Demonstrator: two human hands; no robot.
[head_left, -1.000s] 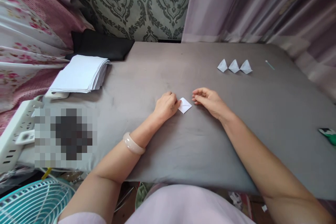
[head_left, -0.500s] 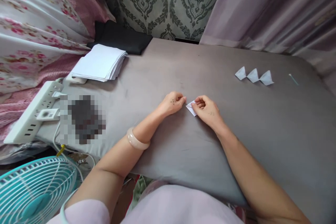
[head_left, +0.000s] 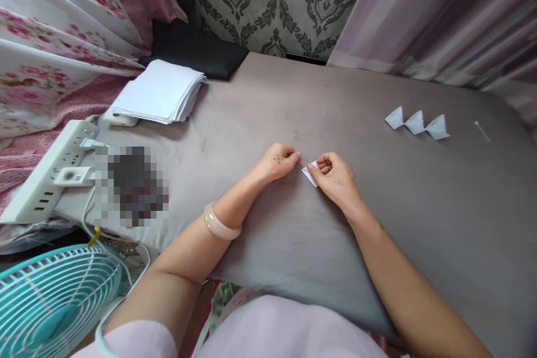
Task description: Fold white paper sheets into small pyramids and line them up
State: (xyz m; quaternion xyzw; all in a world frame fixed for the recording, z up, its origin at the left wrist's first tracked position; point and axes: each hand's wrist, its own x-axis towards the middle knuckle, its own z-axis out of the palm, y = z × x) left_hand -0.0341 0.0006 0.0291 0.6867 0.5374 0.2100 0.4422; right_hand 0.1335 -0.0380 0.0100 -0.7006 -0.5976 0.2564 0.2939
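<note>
My right hand (head_left: 338,179) pinches a small folded piece of white paper (head_left: 310,173) between thumb and fingers, just above the grey cloth surface. Part of the paper is hidden behind the thumb and fingers. Just left of it, a small gap away from the paper, is my left hand (head_left: 280,161). Its fingers are curled in and the thumb presses against them; whether anything is between them is hidden. Farther off on the right stands a row of three folded white paper pieces (head_left: 416,123), joined corner to corner.
A stack of white paper (head_left: 159,92) lies at the back left, before a black cloth item (head_left: 197,47). A power strip (head_left: 46,173) with plugs, a blurred dark object (head_left: 136,184) and a turquoise fan (head_left: 62,296) are on the left. A thin stick (head_left: 482,131) lies far right.
The whole view has shifted slightly. Both hands keep nearly the same pose, the right still pinching the folded paper.
</note>
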